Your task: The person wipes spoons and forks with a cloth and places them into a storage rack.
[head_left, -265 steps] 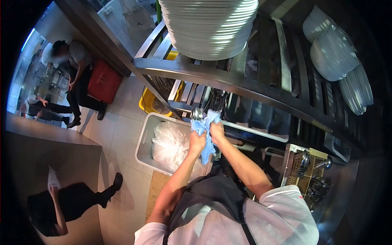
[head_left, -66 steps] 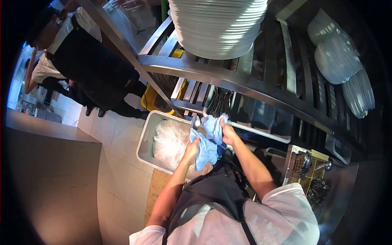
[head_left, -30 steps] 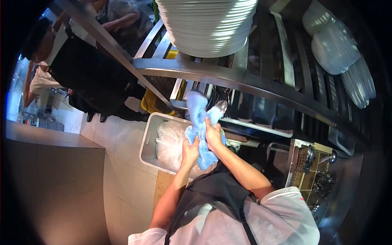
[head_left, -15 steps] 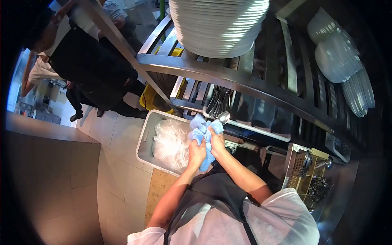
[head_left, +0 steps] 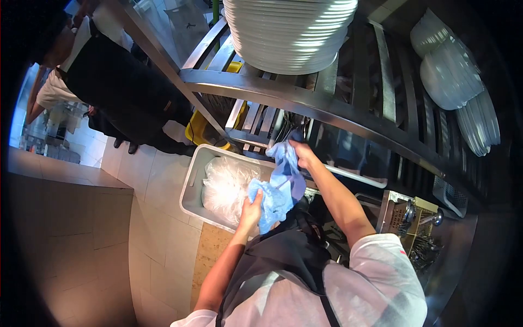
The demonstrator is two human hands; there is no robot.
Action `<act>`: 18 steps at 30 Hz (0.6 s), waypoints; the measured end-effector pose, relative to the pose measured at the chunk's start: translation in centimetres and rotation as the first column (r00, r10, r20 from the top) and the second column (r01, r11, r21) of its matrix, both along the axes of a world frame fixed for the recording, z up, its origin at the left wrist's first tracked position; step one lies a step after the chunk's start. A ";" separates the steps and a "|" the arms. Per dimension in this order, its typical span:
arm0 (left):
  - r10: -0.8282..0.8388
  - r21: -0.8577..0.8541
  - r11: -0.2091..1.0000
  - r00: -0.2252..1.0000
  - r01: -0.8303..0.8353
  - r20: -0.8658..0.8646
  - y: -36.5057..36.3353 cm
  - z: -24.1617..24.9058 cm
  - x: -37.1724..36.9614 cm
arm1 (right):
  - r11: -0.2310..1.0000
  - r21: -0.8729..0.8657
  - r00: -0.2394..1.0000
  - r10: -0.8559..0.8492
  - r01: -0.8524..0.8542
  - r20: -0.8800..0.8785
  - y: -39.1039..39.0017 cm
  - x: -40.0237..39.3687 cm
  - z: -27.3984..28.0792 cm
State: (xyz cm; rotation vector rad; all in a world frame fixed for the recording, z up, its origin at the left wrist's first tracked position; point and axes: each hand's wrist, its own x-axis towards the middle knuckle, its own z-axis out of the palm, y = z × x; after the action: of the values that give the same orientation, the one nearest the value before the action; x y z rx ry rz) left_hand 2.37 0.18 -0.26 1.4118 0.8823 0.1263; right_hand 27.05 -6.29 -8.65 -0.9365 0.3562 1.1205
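Note:
A blue cloth (head_left: 275, 210) hangs loosely between my two hands. My left hand (head_left: 251, 211) is closed on its lower bunched part, just in front of the grey bin. Farther forward, my right hand (head_left: 304, 155) grips the cloth's upper end, close to the tray on the lower shelf. Several pieces of metal cutlery (head_left: 290, 122) lie in that tray, partly covered by the cloth and the shelf edge. Whether my right fingers also hold a spoon is hidden.
The grey bin (head_left: 190, 192) holds a clear plastic bag (head_left: 231, 188). Above stands a metal rack (head_left: 248, 86) with stacked white plates (head_left: 291, 41) and bowls (head_left: 449, 76). A cutlery basket (head_left: 417, 223) sits at right. A person in a dark apron (head_left: 117, 87) stands at left.
My hands have moved apart: the right forward toward the cutlery tray, the left slightly back. The bunched cloth now hangs spread between them, and the spoon bowl beside it no longer shows.

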 end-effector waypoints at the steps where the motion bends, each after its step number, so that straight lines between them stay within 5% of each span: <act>1: 0.033 -0.013 0.999 0.999 -0.033 0.004 0.2 0.6 -0.3 | 1.000 -0.015 0.999 0.001 0.000 0.046 -0.5 -1.0 0.7; 8: 0.072 -0.205 0.975 0.996 -0.081 -0.049 1.3 -0.3 -2.0 | 0.987 -0.069 0.962 0.158 -0.146 0.221 -2.3 -11.1 6.3; 11: -0.060 -0.154 0.987 0.993 0.044 -0.100 0.5 0.0 -1.4 | 0.997 -0.002 0.958 0.080 -0.083 0.276 -1.4 -14.9 6.3; 13: -0.124 0.103 0.988 0.985 0.112 0.121 -0.3 -0.3 -1.5 | 0.997 -0.057 0.926 0.066 -0.048 0.372 -1.1 -16.1 7.2; 14: -0.124 0.102 0.988 0.985 0.112 0.121 -0.1 -0.3 -1.7 | 0.997 -0.058 0.926 0.066 -0.048 0.372 -1.2 -15.3 7.6; 16: -0.137 0.096 0.985 0.989 0.142 -0.057 0.6 1.1 -2.4 | 0.889 -0.436 0.587 0.430 -0.142 0.686 -1.6 -11.7 8.0; 18: -0.086 0.024 0.996 0.996 0.085 0.011 0.6 3.2 -3.2 | 0.955 -0.220 0.492 0.097 0.198 0.865 -1.5 -7.5 5.1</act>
State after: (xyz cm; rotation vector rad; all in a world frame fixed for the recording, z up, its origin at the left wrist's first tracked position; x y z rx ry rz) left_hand -0.82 0.80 2.90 1.4667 0.8117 0.0801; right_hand 19.57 -7.83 -3.58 -1.6328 -0.3232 0.3945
